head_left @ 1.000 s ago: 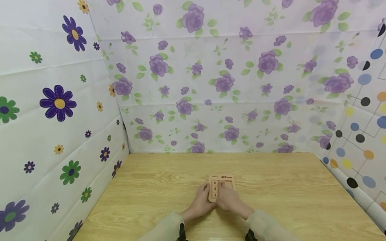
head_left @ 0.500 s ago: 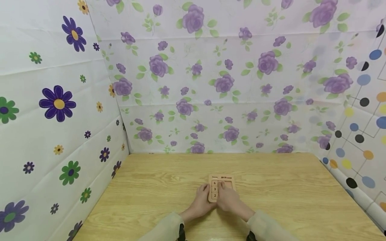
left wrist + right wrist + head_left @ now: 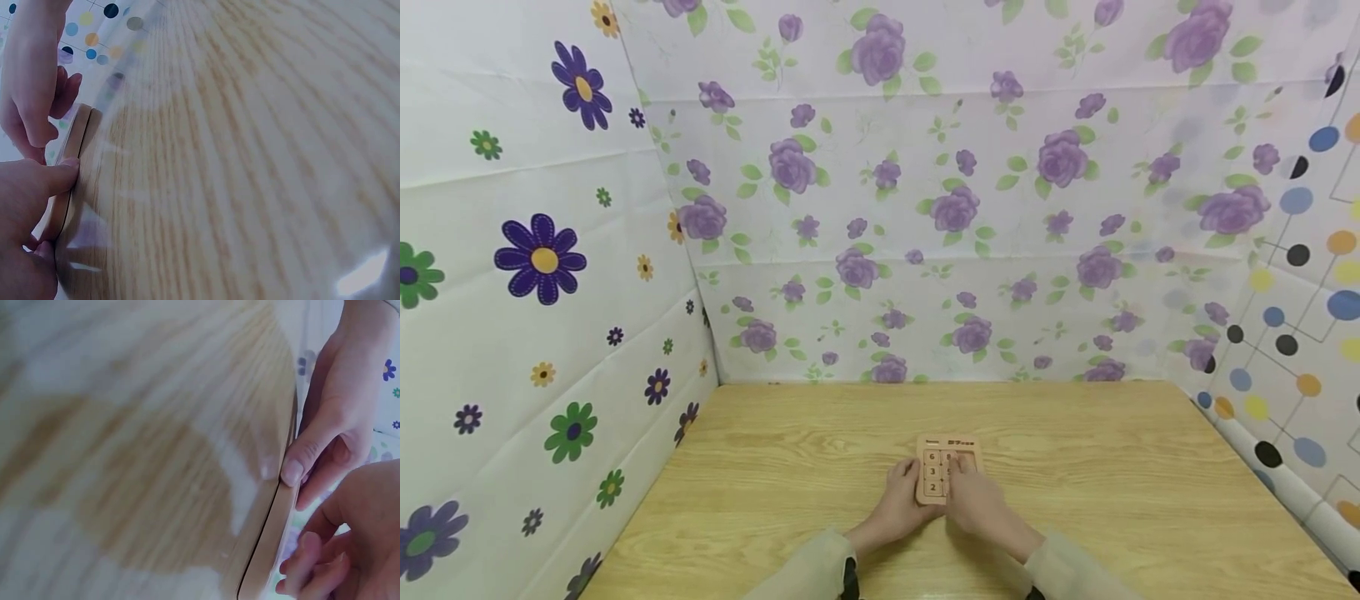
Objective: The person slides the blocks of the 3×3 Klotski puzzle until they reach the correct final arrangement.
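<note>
A wooden number sliding puzzle (image 3: 925, 442) lies flat on the table, with tiles marked 6, 3 and 2 (image 3: 932, 487) down its left column. Parts of the middle column show; the lower right is covered by my right hand (image 3: 979, 505). My left hand (image 3: 895, 502) grips the frame at its left and near edges, thumb against the side in the right wrist view. The right hand's fingertips are over the middle column, touching or just above the tiles; the other fingers (image 3: 325, 578) curl loosely. Only the puzzle's side edge (image 3: 75, 139) is seen in the left wrist view.
The wood-grain table (image 3: 790, 433) stretches around the puzzle on all sides. Patterned cloths stand as walls: purple roses (image 3: 955, 208) behind, daisies (image 3: 542, 258) at left, coloured dots (image 3: 1296, 254) at right.
My right hand has drawn slightly right and toward me, so tiles in the middle column show now. My left hand keeps its grip on the frame. The head view has shifted slightly.
</note>
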A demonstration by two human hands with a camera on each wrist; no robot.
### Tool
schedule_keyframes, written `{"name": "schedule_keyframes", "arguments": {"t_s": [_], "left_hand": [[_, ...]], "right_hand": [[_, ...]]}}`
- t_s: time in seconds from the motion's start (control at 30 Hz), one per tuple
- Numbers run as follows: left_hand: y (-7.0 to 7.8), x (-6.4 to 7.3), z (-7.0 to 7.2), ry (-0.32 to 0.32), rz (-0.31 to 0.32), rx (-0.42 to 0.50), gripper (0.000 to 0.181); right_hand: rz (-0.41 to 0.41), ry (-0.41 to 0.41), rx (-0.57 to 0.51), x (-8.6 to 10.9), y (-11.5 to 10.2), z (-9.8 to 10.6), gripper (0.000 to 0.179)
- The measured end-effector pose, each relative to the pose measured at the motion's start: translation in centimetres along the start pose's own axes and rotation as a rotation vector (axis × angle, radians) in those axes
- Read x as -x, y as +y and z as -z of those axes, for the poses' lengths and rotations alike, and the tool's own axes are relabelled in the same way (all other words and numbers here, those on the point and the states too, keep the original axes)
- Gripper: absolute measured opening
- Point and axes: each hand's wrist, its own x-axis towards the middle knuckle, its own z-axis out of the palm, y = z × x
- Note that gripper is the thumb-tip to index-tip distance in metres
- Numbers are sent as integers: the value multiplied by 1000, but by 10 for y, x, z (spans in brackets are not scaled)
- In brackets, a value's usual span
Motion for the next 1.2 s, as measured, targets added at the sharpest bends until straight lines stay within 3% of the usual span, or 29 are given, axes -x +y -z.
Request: {"name": "schedule_keyframes", "arguments": {"t_s": [0.2, 0.43, 0.53, 0.7, 0.83, 1.2], "left_hand": [[0, 0, 1, 0, 7, -2, 95], [-2, -1, -1, -8, 14, -12, 95], [-2, -1, -1, -7, 15, -16, 96], [-1, -1, -1, -17, 22, -16, 95], [-1, 0, 0, -23, 26, -16, 94], [-2, 0, -1, -15, 20, -33, 93]], "right_hand": [[-14, 84, -68, 2, 6, 3, 11], [23, 155, -49, 6, 10, 8, 25], [24, 110, 5, 9, 10, 8, 14], [21, 18, 51, 15, 10, 4, 47], [24, -41, 50, 19, 11, 1, 58], [42, -59, 29, 19, 12, 1, 59]]}}
